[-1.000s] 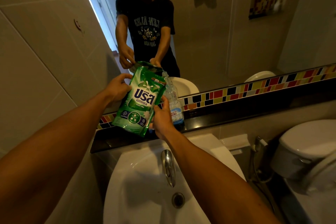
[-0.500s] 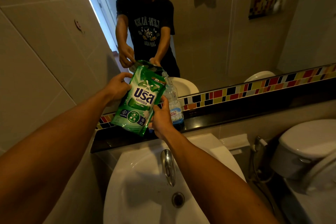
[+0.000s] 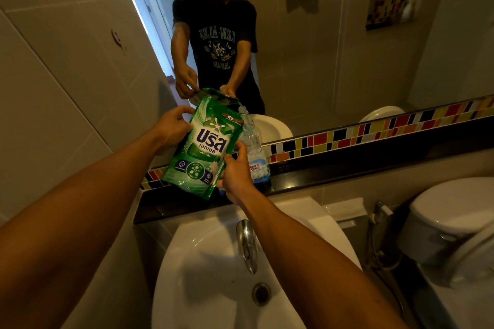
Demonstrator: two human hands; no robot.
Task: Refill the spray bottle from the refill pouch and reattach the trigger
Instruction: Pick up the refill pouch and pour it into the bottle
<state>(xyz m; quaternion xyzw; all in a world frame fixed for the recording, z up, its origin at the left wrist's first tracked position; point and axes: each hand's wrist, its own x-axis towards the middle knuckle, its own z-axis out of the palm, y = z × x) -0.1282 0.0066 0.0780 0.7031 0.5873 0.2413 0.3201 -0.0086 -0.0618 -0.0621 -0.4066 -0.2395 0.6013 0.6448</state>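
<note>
A green refill pouch [image 3: 204, 145] with white and blue print is held tilted above the dark ledge [image 3: 347, 168], its top corner leaning toward the open neck of a clear plastic bottle [image 3: 254, 152]. That bottle has a blue label and stands on the ledge right behind the pouch. My left hand [image 3: 173, 125] grips the pouch's upper left edge. My right hand [image 3: 236, 171] holds the pouch's lower right side, close in front of the bottle. No trigger head is visible.
A white sink [image 3: 213, 275] with a chrome faucet [image 3: 247, 243] lies below the ledge. A mirror [image 3: 320, 48] with a coloured tile strip [image 3: 374, 131] rises behind. A toilet [image 3: 454, 216] and hose sprayer [image 3: 379, 211] stand at the right. A tiled wall [image 3: 53, 88] closes the left.
</note>
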